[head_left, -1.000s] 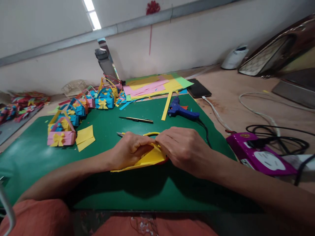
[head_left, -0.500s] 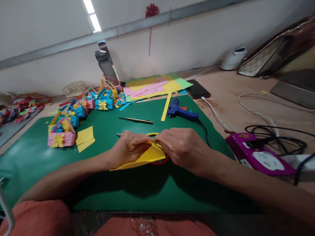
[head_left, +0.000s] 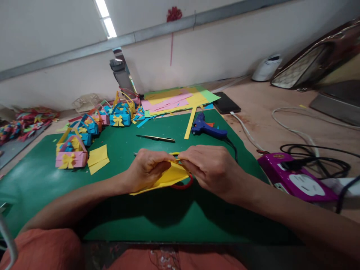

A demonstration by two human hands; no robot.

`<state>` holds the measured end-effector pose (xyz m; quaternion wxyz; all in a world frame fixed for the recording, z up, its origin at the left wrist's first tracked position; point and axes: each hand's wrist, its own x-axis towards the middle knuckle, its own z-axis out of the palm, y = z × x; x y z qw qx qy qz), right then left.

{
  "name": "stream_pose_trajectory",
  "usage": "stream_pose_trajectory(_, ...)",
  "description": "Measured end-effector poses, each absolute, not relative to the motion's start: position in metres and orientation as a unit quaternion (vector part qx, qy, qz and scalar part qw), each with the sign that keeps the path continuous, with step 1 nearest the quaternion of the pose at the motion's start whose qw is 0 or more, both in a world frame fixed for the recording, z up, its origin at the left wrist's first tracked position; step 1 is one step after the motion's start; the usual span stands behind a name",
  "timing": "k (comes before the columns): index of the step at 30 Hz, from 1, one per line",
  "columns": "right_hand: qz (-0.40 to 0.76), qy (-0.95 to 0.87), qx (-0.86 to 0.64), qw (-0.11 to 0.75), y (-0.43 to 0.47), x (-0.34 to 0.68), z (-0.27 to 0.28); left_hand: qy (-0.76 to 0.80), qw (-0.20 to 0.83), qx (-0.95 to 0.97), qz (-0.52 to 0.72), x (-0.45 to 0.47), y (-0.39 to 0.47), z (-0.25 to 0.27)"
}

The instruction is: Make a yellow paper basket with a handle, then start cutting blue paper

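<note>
Between my two hands, above the green mat [head_left: 120,221], is a folded piece of yellow paper [head_left: 168,175]. My left hand [head_left: 146,168] is closed around its left part, thumb and fingers pinching the upper edge. The fingertips of my right hand [head_left: 210,167] pinch the paper's upper right end, close to the left fingertips. Scissors lie on the mat behind the paper; a red handle loop [head_left: 184,184] shows below it, and most of the rest is hidden by my hands. Beyond them lies a pen [head_left: 155,138].
Small paper baskets [head_left: 71,159] stand at left near a yellow paper square [head_left: 98,159]. A blue glue gun [head_left: 208,127], a yellow strip [head_left: 190,123] and coloured sheets [head_left: 180,99] lie farther back. At right are a phone [head_left: 226,102] and a purple power strip [head_left: 298,176] with cables.
My hands stay on the yellow paper with the fingertips close together. The paper has shifted and tilted slightly, and more of the red handle loop shows below it.
</note>
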<state>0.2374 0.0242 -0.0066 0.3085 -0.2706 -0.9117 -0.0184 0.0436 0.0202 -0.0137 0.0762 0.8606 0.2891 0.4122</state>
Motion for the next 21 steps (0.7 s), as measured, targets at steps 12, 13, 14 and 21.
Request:
stream_pose_trajectory(12, 0.14, -0.896, -0.273, 0.322, 0.02, 0.239, 0.005, 0.287, 0.06, 0.877, 0.381, 0.042, 0.021, -0.012)
stream_pose_trajectory(13, 0.144, -0.895, -0.273, 0.324, 0.021, 0.239, 0.005, 0.283, 0.056, 0.878, 0.381, 0.042, 0.021, -0.012)
stream_pose_trajectory(14, 0.145, -0.895, -0.27, 0.325, 0.022, 0.239, 0.005, 0.281, 0.053, 0.88, 0.38, 0.042, 0.021, -0.013)
stream_pose_trajectory(21, 0.125, -0.916, -0.24, 0.297, 0.026, 0.241, 0.001, 0.278, 0.072, 0.881, 0.377, 0.04, 0.023, -0.017)
